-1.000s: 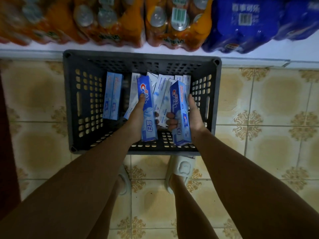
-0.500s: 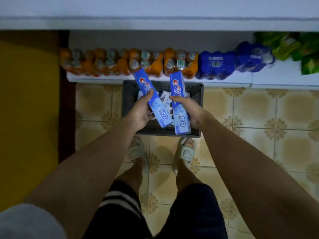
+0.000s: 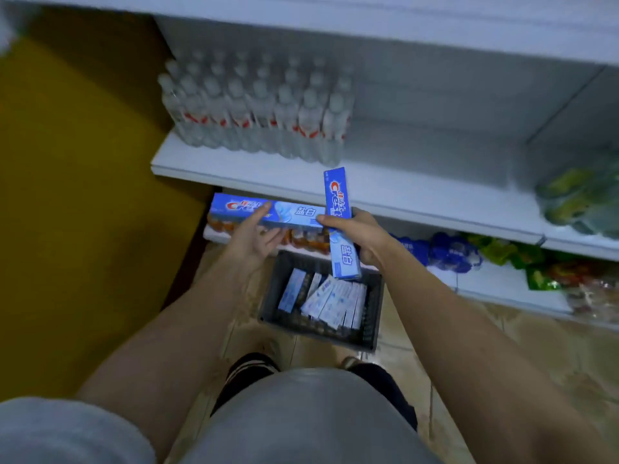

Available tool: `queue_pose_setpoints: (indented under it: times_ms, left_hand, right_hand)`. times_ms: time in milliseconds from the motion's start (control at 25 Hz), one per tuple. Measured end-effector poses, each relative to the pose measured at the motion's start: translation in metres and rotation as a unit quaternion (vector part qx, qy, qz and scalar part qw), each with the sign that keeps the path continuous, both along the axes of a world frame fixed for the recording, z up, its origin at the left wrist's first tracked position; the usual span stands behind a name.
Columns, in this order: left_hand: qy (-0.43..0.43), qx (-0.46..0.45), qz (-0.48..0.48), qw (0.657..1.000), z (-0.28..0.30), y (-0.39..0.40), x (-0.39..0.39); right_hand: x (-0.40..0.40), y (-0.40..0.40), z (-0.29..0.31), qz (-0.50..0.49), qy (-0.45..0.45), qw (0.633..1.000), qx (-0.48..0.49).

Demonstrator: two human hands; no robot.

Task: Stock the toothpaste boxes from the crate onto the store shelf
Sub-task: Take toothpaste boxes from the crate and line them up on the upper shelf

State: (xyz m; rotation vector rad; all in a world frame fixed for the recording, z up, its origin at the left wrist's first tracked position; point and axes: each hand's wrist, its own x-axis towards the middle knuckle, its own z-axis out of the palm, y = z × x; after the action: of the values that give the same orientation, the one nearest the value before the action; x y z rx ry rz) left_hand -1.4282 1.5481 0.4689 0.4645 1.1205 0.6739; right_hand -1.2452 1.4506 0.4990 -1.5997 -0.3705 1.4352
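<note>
My left hand (image 3: 253, 236) holds a blue toothpaste box (image 3: 291, 214) lying sideways, thumb on top and fingers underneath. My right hand (image 3: 360, 234) grips a second blue toothpaste box (image 3: 337, 199) held upright, its top end level with the front edge of the white shelf (image 3: 418, 199). Both boxes hang in the air just below and in front of that shelf. On the floor beneath my hands stands the dark plastic crate (image 3: 373, 316), with several more toothpaste boxes (image 3: 330, 301) leaning inside it.
A shrink-wrapped pack of clear water bottles (image 3: 258, 105) fills the shelf's left part. Green packets (image 3: 582, 199) lie at its right end. On the bottom shelf are orange bottles (image 3: 301, 239), blue packs (image 3: 449, 251) and snack bags. A yellow wall (image 3: 77, 195) stands at left.
I have stood up and lifted both boxes from above the crate to shelf height. The left box has turned from slanted to sideways. The view has risen to show the middle shelf.
</note>
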Motion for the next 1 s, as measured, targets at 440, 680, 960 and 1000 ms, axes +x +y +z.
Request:
queue_pose_setpoints:
  times_ms: [440, 680, 960, 1000]
  left_hand:
    - [-0.069, 0.118, -0.136, 0.981, 0.199, 0.091, -0.083]
    - [0.166, 0.164, -0.5, 0.834, 0.285, 0.118, -0.104]
    - [0.254, 0.215, -0.595, 0.731, 0.287, 0.108, -0.114]
    - [0.256, 0.223, -0.575, 0.744, 0.288, 0.108, -0.12]
  right_hand:
    - [0.018, 0.052, 0.143, 0.007, -0.048, 0.986, 0.16]
    - [-0.013, 0.072, 0.2, 0.056, -0.092, 0.977, 0.186]
    - [-0.101, 0.101, 0.23, 0.032, -0.107, 0.975, 0.191]
    - [-0.108, 0.104, 0.233, 0.019, -0.104, 0.977, 0.186]
